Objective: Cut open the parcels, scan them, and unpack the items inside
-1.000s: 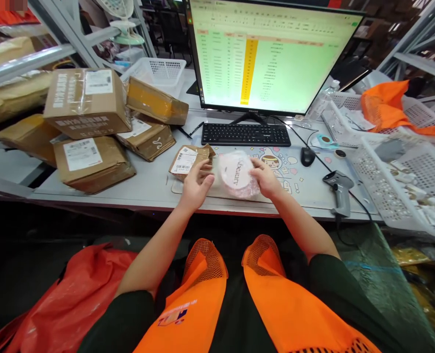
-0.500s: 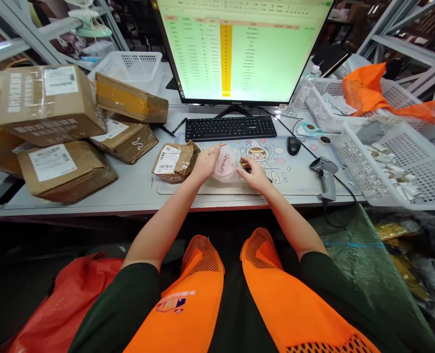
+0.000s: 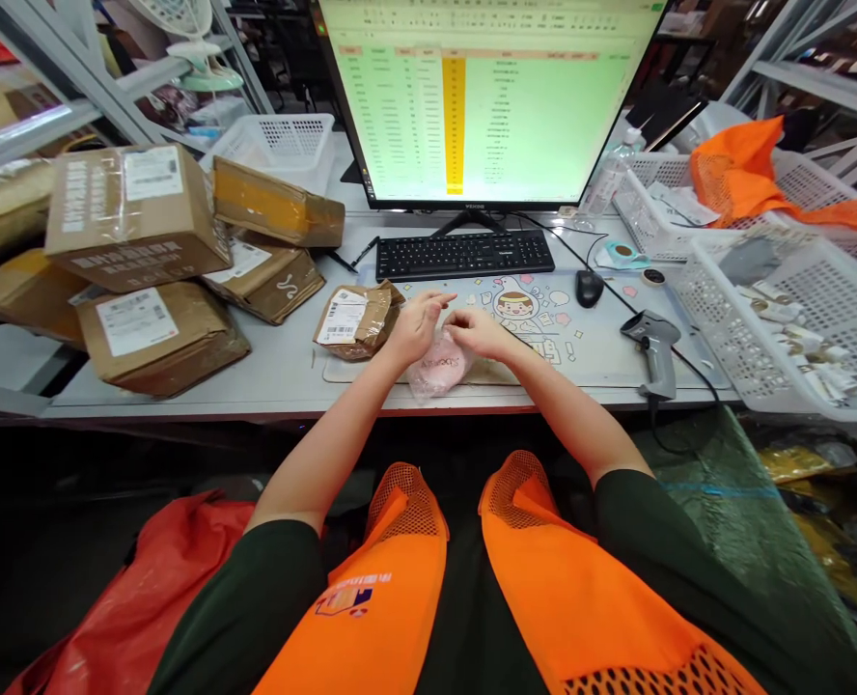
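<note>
A round pink item in a clear plastic bag (image 3: 441,369), with lettering on it, lies at the front edge of the desk mat. My right hand (image 3: 482,334) is closed, its fingertips pinching the upper end of the bag. Along the bag's upper left side rests my left hand (image 3: 415,328), its fingers stretched out together; the thumb is partly hidden. Just left of that hand sits a small crumpled brown parcel (image 3: 360,319) with a white label.
A keyboard (image 3: 464,253) and monitor (image 3: 493,116) stand behind the hands. Stacked cardboard boxes (image 3: 139,232) fill the left side. To the right are a mouse (image 3: 589,288), a barcode scanner (image 3: 656,349), a tape roll (image 3: 621,253) and a white basket (image 3: 768,338) of small packs.
The bagged pink item has tipped down towards the desk's front edge. My right hand has moved left to the bag's upper end, and my left hand's fingers have straightened. The view has shifted slightly left.
</note>
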Available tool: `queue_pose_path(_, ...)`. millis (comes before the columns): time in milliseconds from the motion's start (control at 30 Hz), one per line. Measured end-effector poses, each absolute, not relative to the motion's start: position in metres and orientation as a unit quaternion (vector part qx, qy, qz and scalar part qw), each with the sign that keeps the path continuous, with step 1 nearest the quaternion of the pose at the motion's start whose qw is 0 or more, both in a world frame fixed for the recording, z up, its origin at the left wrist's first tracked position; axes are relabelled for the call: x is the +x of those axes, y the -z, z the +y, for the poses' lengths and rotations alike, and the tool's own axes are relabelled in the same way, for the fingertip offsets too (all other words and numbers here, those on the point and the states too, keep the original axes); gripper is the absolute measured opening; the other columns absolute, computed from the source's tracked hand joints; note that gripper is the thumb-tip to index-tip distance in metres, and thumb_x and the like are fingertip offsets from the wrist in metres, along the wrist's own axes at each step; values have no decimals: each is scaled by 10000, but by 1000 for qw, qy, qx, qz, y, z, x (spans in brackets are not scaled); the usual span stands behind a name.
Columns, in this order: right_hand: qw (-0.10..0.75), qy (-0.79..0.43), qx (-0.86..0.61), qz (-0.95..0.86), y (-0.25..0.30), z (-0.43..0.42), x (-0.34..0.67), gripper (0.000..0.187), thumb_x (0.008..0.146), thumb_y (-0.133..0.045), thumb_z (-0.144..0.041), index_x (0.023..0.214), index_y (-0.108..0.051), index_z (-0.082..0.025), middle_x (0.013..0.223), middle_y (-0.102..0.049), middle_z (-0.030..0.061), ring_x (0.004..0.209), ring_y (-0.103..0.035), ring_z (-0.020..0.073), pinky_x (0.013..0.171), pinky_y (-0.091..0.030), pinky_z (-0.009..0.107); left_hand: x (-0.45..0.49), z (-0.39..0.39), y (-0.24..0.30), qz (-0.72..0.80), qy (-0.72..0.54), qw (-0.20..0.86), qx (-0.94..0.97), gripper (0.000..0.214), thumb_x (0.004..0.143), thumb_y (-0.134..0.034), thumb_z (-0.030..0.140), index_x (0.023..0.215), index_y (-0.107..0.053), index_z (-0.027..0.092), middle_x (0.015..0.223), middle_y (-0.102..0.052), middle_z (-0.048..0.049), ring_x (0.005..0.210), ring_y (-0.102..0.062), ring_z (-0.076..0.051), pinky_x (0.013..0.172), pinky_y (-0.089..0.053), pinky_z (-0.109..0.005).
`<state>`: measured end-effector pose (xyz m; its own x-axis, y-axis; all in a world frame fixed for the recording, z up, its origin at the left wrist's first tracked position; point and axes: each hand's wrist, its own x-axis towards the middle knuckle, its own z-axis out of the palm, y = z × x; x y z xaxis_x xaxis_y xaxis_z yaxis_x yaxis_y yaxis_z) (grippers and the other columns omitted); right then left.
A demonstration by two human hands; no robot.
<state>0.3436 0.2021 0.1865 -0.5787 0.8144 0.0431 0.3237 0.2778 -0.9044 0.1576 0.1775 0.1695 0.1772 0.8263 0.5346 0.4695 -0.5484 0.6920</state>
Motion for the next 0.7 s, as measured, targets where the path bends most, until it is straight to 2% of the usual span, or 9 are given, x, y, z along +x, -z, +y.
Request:
queue_pose_path(100,254,-440,-396,-765,-172,189,334,295,773,-608,-114,1033,-745,-141,1132,-770,96,1063,-684,221,1058,-501,384,151,161,-151,477,-424,189,746,712,1063,-326,678,1355,-701,148,1310,-693,-173,1242,-653,-298,1139,-501,-476)
queue_pose_path(167,249,-432,-415,-761,-163,183,334,351,827,-581,-120,1142,-737,-130,1228,-756,120,1130,-682,216,1074,-497,370,146,144,-136,500,-414,197,735,671,1002,-495,671,1376,-681,146,1294,-712,-174,1217,-668,-316,1116,-518,-484)
queue_pose_path(233,243,-423,-436,-756,-157,181,339,339,895,-540,-158,1172,-733,-123,1253,-749,138,1138,-686,214,1065,-501,364,142,128,-122,525,-412,198,718,608,944,-614,627,1299,-714,143,1214,-737,-175,1143,-691,-332,1074,-540,-492)
queue_pose_path(300,225,-419,-443,-760,-156,184,344,268,913,-557,-206,1071,-759,-130,1164,-771,127,1072,-699,222,1021,-513,360,139,117,-115,543,-429,191,696,507,962,-587,597,1136,-754,152,1105,-753,-165,1066,-702,-324,1030,-554,-480)
queue_pose_path(367,202,-422,-430,-772,-160,186,347,203,896,-602,-256,941,-764,-143,1006,-782,90,941,-700,218,913,-532,338,140,113,-114,552,-461,176,672,498,1014,-491,599,1019,-746,171,1020,-751,-142,1001,-700,-292,981,-563,-441)
queue_pose_path(467,189,-419,-399,-794,-174,187,347,196,883,-623,-306,889,-742,-151,872,-750,41,813,-652,189,776,-508,298,147,116,-124,556,-522,144,631,546,1055,-406,638,996,-703,184,958,-725,-116,946,-684,-256,940,-555,-399)
queue_pose_path(533,196,-396,-387,-809,-188,187,345,161,873,-618,-287,871,-713,-156,858,-725,35,811,-622,183,780,-484,299,152,124,-133,550,-559,128,607,569,1066,-373,662,1016,-680,185,962,-714,-117,951,-679,-255,952,-548,-403)
queue_pose_path(600,224,-357,-386,-821,-206,191,345,127,885,-587,-256,861,-671,-164,905,-703,52,878,-602,198,847,-466,325,155,134,-141,540,-587,125,590,567,1073,-362,664,1051,-666,187,999,-718,-125,990,-682,-263,980,-546,-415)
queue_pose_path(700,279,-241,-374,-851,-233,205,346,125,942,-518,-229,922,-629,-174,1037,-674,95,995,-579,228,930,-440,360,153,149,-146,516,-614,149,578,530,1074,-381,635,1208,-639,192,1162,-723,-144,1117,-686,-275,1020,-548,-427)
